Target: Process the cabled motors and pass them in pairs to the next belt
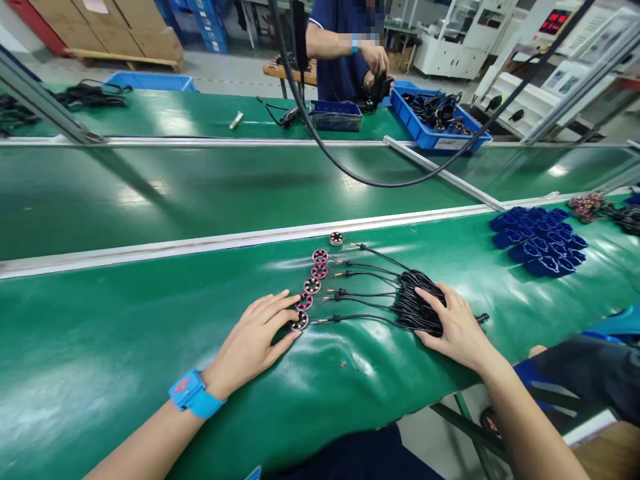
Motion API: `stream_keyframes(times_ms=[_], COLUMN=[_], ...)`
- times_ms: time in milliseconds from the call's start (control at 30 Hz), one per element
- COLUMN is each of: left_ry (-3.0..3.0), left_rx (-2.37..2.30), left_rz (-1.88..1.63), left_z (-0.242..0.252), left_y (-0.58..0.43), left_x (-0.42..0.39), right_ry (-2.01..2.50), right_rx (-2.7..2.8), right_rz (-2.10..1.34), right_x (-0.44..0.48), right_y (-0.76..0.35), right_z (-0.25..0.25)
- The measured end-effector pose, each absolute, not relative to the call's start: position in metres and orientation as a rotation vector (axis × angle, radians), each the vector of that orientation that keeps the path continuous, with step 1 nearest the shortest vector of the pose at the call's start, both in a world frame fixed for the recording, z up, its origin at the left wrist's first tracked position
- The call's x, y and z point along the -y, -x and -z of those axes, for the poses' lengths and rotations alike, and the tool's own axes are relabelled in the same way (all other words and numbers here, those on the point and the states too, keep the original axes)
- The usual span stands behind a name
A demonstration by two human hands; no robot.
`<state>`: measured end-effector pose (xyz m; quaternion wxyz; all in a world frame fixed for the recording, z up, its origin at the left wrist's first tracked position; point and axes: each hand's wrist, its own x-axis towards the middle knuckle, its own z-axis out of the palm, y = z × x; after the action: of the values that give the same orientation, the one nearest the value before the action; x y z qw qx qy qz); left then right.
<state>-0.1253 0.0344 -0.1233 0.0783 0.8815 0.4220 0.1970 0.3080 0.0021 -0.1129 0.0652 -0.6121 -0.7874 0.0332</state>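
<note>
My left hand (257,337) lies with fingers stretched over the near end of a row of small round ring-shaped parts. Its fingertips touch the nearest ring-shaped part (299,322) and the one behind it. Red or copper-coloured dots circle each part. Several black cables run right from them, with thin bare-ended leads facing the row; whether these join the parts is too small to tell. On the right, my right hand (457,330) closes around the coiled black cable bundle (413,307), thumb and fingers at its sides. The bundle rests on the green mat (150,360).
Dark blue housings (537,240) cluster at right, beside a pile of small reddish parts (587,207). Across a metal rail, a person (333,53) handles a black item near a blue bin (430,137) of cables. A black cable (370,181) hangs in a loop overhead.
</note>
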Motion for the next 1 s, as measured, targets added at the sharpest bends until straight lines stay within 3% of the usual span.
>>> stream_keyframes(times_ms=[333, 667, 867, 1000], left_ry=[-2.732, -2.802, -2.871, -2.914], left_rx=[-1.036, -0.908, -0.774, -0.474], left_rz=[-0.596, -0.505, -0.552, -0.434], left_z=[0.132, 0.107, 0.093, 0.092], left_y=[0.104, -0.058, -0.067, -0.037], left_x=[-0.082, -0.178, -0.132, -0.063], right_ry=[1.975, 2.346, 2.692, 2.533], right_rx=[2.194, 1.845, 1.493, 1.535], right_rz=[-0.127, 0.086, 0.277, 0.569], right_x=[0.025, 0.024, 0.035, 0.046], right_y=[-0.321, -0.426, -0.463, -0.424], right_z=[0.105, 0.112, 0.108, 0.118])
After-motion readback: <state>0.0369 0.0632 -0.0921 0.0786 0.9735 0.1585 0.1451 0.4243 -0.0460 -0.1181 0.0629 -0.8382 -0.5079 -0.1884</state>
